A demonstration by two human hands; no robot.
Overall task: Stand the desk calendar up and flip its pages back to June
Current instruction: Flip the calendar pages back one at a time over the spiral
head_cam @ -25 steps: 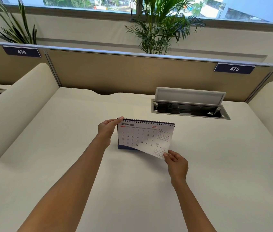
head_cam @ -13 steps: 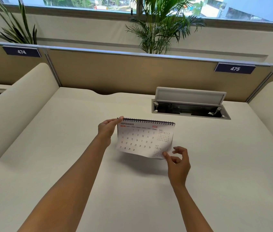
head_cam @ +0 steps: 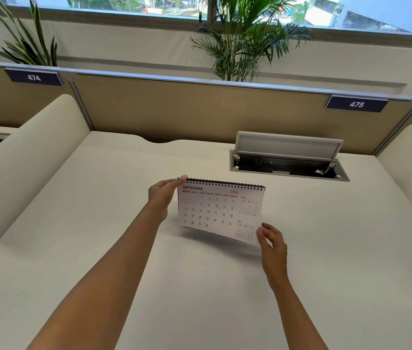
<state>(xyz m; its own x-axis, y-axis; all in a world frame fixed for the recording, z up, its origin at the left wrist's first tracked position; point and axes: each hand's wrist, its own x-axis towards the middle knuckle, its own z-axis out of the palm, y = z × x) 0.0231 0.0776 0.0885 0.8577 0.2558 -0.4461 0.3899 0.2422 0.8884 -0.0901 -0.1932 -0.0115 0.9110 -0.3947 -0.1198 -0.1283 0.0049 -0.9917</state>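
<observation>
Gripping the spiral-bound desk calendar (head_cam: 218, 210) at its top corner, the left hand (head_cam: 163, 195) steadies it; the right hand (head_cam: 273, 245) pinches the thin September page above the smooth cream desk (head_cam: 326, 248).

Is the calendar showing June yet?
No, the desk calendar held by the left hand has SEPTEMBER printed on its front page.

Both bare forearms are being stretched forward from the lower edge of the view, the left one longer in frame and angled up to the right. The left hand (head_cam: 162, 194) is being held with its fingers pointing right and curled, pinching the top left corner of the calendar (head_cam: 215, 208). The right hand (head_cam: 273, 245) is being raised, back toward the camera, its thumb and fingers loosely bent at the page's lower right corner.
</observation>
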